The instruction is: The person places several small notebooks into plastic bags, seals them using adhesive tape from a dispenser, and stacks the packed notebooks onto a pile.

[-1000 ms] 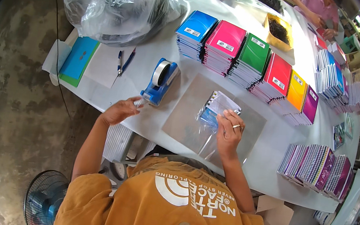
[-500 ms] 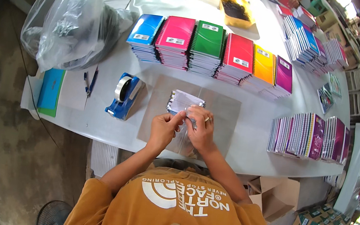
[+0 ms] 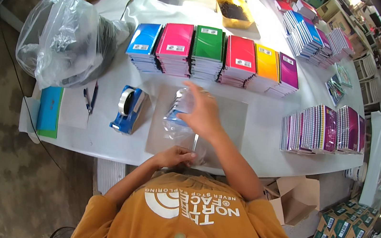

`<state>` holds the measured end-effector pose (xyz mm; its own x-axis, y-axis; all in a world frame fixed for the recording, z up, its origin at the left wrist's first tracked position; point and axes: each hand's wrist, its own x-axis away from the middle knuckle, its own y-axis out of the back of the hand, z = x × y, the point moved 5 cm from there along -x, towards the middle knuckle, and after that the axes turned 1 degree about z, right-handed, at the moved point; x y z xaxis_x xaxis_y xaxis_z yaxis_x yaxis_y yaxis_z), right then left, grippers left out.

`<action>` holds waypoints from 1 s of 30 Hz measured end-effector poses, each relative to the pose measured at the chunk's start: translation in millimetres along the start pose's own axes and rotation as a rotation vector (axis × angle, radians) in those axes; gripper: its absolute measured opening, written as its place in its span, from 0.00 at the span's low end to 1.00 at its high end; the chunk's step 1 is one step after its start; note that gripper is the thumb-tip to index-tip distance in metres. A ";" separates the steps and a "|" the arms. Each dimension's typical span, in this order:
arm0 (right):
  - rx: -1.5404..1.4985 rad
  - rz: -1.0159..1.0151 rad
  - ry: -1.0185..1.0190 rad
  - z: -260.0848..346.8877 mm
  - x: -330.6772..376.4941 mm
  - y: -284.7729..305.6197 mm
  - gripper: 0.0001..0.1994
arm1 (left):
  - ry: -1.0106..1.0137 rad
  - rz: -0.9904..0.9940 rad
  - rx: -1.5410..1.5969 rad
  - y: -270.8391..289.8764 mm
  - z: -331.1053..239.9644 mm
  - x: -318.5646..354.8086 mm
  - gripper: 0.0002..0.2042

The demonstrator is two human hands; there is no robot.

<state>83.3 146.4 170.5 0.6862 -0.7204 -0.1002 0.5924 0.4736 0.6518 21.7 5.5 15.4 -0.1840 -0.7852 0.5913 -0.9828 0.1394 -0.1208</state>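
In front of me a small wire-bound notebook bundle (image 3: 180, 104) lies inside a clear plastic bag (image 3: 184, 132) on a grey mat (image 3: 233, 120). My right hand (image 3: 203, 113) is over the bundle, thumb and fingers spread apart; whether it touches the plastic cannot be made out. My left hand (image 3: 176, 157), near the front edge of the table, has its fingers closed on the loose near end of the bag. Left of the mat stands a blue tape dispenser (image 3: 127, 110) with a roll of clear tape.
Notebook stacks in several colours, such as the green stack (image 3: 208, 49), line up beyond the mat. A filled plastic sack (image 3: 63, 42) stands left; bagged purple notebooks (image 3: 321, 129) stand right. Farther back is a yellow tray (image 3: 235, 14). An open carton (image 3: 293, 200) sits below the table edge.
My right hand has lifted, opened and moved away from me over the bundle. My left hand has drawn back toward me to the bag's near end. The hands have come apart.
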 end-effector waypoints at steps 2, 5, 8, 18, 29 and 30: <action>-0.493 -0.043 -0.009 -21.5 11.0 15.7 0.47 | -0.354 -0.103 0.259 11.9 -29.5 23.7 0.31; -0.614 -0.044 0.004 -62.0 36.0 12.1 0.49 | -0.556 -0.348 0.073 62.6 -55.0 23.3 0.41; -0.396 0.009 0.081 -55.7 43.4 -4.8 0.38 | -0.793 -0.516 -0.440 55.6 -128.9 36.7 0.36; -0.511 -0.184 0.242 -59.5 56.9 12.5 0.46 | -0.913 -0.729 -0.455 96.9 -150.3 78.8 0.30; -0.614 -0.526 -0.041 -56.3 35.2 -52.0 0.30 | -0.812 -0.754 -0.357 41.0 -85.6 29.3 0.24; -0.556 -0.587 -0.083 -55.5 32.4 -51.9 0.26 | -0.857 -0.846 -0.510 36.0 -89.2 32.4 0.22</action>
<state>98.2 126.6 91.7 0.1781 -0.9545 -0.2391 0.9840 0.1736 0.0398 -20.7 39.0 101.3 0.3698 -0.8477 -0.3804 -0.7183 -0.5205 0.4617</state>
